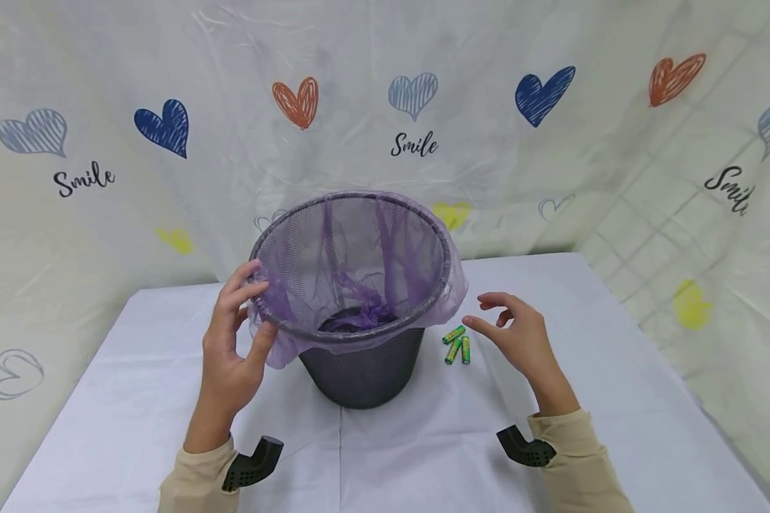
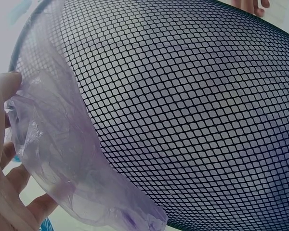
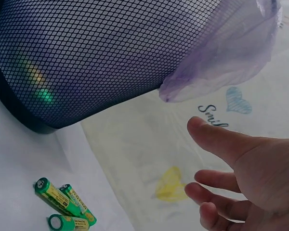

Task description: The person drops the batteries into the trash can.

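Observation:
A black mesh wastebasket (image 1: 359, 377) stands on the table, tipped slightly in the head view. A thin purple trash bag (image 1: 445, 299) lines it and folds down over the rim. With fingers and thumb, my left hand (image 1: 234, 349) grips the bag-covered rim at the left side; the left wrist view shows the bag's overhang (image 2: 62, 144) against those fingers. My right hand (image 1: 520, 335) hovers right of the basket, fingers loosely bent and holding nothing. Three green-and-yellow batteries (image 1: 453, 335) lie on the table between that hand and the basket.
Through the mesh in the right wrist view shows a green and yellow object (image 3: 43, 94) low in the basket. The table carries a white cloth (image 1: 135, 399). Behind it hangs a pale curtain (image 1: 359, 43) printed with hearts and "Smile".

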Available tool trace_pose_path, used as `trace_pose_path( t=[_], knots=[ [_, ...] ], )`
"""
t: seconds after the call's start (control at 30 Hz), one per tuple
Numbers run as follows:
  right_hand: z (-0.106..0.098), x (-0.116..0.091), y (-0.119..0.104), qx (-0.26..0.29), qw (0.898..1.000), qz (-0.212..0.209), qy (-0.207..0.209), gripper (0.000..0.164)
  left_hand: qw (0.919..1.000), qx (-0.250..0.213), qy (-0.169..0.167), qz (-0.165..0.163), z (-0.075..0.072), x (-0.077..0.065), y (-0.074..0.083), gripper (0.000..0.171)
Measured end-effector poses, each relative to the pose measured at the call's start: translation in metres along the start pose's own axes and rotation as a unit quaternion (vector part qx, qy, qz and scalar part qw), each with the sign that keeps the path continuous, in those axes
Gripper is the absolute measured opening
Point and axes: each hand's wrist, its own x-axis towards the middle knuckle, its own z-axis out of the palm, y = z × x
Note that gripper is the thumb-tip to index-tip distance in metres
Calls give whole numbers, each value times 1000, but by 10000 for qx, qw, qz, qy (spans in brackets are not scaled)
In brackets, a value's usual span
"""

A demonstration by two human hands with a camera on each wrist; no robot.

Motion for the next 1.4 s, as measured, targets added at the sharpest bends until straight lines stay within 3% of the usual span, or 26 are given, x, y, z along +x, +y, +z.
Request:
trace_pose_path(
  t=[0.23, 0.5, 0.83, 1.13, 1.4],
  knots=[
    [7, 0, 6, -136, 9997, 130, -128, 51, 10000, 3, -8, 11, 0, 0, 0, 39],
    [15, 0, 8, -284, 9970, 268, -670, 54, 10000, 30, -31, -20, 1, -1, 0, 40],
    [26, 4, 14, -389, 9961, 328, -727, 53, 10000, -17, 39, 43, -1, 1, -2, 40],
    [37, 3, 25, -701, 9905, 519, -1065, 59, 10000, -27, 18, -36, 0, -1, -2, 41],
    [46, 0, 26, -742, 9911, 545, -965, 55, 9999, 40, -9, -95, 1, 0, -1, 41]
  ],
)
